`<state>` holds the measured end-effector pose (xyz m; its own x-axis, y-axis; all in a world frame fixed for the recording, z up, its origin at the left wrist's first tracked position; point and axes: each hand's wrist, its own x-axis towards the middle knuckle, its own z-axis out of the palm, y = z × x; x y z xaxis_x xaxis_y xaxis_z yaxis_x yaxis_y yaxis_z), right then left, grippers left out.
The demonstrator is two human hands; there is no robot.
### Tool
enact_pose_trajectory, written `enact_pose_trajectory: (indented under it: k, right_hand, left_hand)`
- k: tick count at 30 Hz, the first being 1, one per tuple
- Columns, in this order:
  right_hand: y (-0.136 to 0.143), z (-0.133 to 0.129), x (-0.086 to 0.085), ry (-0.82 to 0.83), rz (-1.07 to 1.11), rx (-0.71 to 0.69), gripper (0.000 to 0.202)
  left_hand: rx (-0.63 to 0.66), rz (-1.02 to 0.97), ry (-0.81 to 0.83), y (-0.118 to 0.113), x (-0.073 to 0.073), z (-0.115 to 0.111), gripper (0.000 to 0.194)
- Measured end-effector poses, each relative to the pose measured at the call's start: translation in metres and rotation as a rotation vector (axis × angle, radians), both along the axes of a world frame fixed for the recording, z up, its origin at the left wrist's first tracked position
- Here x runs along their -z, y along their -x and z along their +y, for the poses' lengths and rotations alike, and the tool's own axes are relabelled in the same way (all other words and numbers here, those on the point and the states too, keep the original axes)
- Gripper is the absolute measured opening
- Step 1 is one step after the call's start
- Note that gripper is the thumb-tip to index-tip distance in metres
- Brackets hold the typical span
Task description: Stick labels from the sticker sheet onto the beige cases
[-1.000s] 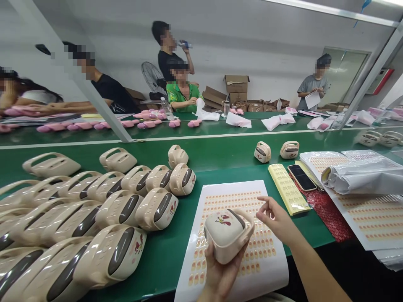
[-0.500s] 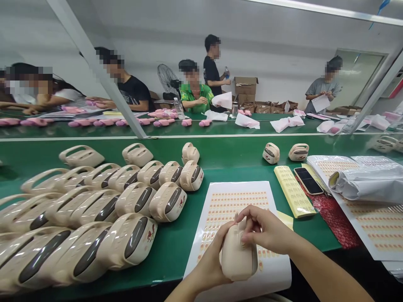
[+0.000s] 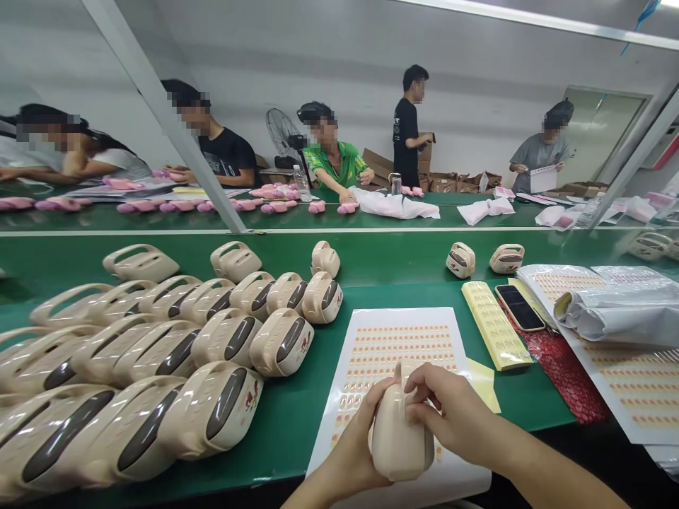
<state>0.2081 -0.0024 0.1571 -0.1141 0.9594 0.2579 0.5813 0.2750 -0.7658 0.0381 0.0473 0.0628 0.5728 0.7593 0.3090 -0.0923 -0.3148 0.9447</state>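
Note:
A beige plastic case with a carry handle (image 3: 393,435) is tilted up over the table's front edge. My left hand (image 3: 356,444) wraps round its left side and holds it. Against the upper right side of the case, my right hand (image 3: 450,408) has its thumb and fingertips pinched; whatever is between them, if anything, is too small to make out. Beneath both hands lies a white sheet of small orange stickers (image 3: 406,343). Rows of similar beige cases (image 3: 282,341), with dark oval windows and red prints on some, stand to the left.
Right of the sheet lie a yellow sticker strip (image 3: 493,325), a phone (image 3: 520,307) and more sticker sheets (image 3: 620,382) under a rolled plastic bag (image 3: 618,314). Several cases stand on the green belt (image 3: 382,258). Co-workers sit across it by pink items (image 3: 279,206).
My right fingertips have shifted slightly on the case, with the left hand still holding it. Across the belt, the standing person has moved right and the green-shirted person reaches down to a pink item.

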Motion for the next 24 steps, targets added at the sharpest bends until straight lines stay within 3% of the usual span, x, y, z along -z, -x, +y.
enact_pose_trajectory:
  k: [4, 7, 11, 13, 17, 21, 24]
  right_hand:
    - [0.002, -0.008, 0.018, -0.424, -0.25, -0.006, 0.014]
    - [-0.002, -0.014, 0.024, -0.562, -0.408, -0.038, 0.036]
    - [-0.009, -0.012, 0.023, -0.392, -0.386, -0.007, 0.081]
    - [-0.011, -0.006, 0.022, -0.229, -0.266, -0.009, 0.088]
    - [-0.005, 0.01, 0.028, 0.086, 0.167, -0.144, 0.065]
    - [0.002, 0.025, 0.038, 0.142, 0.531, -0.159, 0.045]
    - [0.0, 0.039, 0.048, 0.204, 0.715, -0.12, 0.045]
  left_hand:
    - [0.024, 0.118, -0.067, 0.003, 0.012, 0.004, 0.1]
    - [0.046, 0.156, -0.078, 0.004, 0.012, 0.005, 0.101]
    - [0.03, 0.184, -0.095, 0.004, 0.004, 0.003, 0.099]
    - [0.039, 0.186, -0.108, 0.004, 0.001, 0.002, 0.097]
    - [0.026, 0.187, -0.183, 0.003, -0.002, 0.003, 0.096]
    - [0.023, 0.129, -0.256, 0.0, -0.006, 0.003, 0.098]
    - [0.032, 0.122, -0.143, -0.001, -0.002, 0.001, 0.092]
